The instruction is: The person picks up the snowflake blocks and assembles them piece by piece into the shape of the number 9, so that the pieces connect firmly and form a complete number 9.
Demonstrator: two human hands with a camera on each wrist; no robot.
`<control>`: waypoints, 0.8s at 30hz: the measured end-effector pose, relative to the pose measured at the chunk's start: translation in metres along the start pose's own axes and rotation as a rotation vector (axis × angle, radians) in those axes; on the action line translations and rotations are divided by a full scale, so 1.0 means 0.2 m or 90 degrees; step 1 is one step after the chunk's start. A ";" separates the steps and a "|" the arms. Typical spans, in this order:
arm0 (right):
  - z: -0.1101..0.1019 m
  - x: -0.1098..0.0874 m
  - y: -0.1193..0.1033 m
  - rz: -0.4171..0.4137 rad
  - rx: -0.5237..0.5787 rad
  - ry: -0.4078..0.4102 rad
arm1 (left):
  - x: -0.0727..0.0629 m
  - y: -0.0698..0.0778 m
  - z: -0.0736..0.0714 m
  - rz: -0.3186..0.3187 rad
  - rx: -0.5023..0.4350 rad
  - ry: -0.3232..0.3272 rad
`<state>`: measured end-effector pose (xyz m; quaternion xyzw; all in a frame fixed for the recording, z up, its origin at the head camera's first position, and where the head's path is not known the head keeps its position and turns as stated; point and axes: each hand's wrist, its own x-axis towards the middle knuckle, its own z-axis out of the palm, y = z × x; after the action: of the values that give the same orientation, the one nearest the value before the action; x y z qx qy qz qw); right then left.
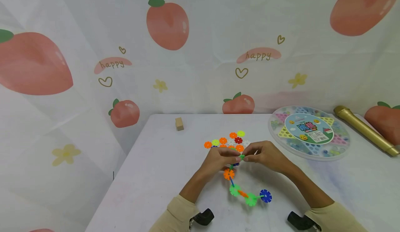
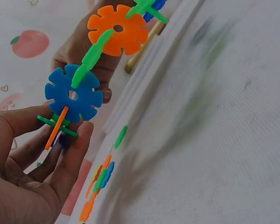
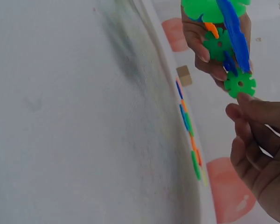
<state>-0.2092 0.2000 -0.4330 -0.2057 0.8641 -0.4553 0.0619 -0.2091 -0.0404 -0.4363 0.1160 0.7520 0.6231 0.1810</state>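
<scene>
Both hands meet over the white table around a chain of slotted plastic snowflake discs. My left hand (image 1: 215,160) holds the chain near its upper end, its fingers around a green disc beside a blue disc (image 2: 86,95). Between thumb and index finger, my right hand (image 1: 267,155) pinches the edge of a green disc (image 3: 246,87) at that end. From the hands the chain hangs toward the front, through an orange disc (image 1: 229,174) and green discs (image 1: 235,190) to a dark blue disc (image 1: 265,196). The left fingers partly hide the upper joints.
Several loose snowflake discs (image 1: 223,140), orange, yellow, red and white among them, lie just beyond the hands. A small wooden block (image 1: 179,124) sits at the back left. At the back right are a round clear case (image 1: 312,121) of coloured pieces and a gold microphone (image 1: 365,131).
</scene>
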 end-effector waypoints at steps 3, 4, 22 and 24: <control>-0.01 0.01 0.02 0.006 -0.029 0.014 | 0.00 0.00 -0.01 -0.005 0.007 0.008; -0.02 0.01 0.03 0.007 -0.032 0.014 | 0.00 0.00 -0.02 -0.006 0.009 0.009; -0.04 0.02 0.09 0.040 -0.048 -0.041 | 0.01 0.00 -0.05 -0.013 0.000 0.009; -0.04 0.02 0.09 0.037 -0.049 -0.043 | 0.01 0.00 -0.05 -0.012 -0.007 0.007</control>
<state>-0.2203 0.2140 -0.4420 -0.1981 0.8840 -0.4124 0.0966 -0.2147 -0.0484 -0.4354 0.1047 0.7507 0.6260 0.1833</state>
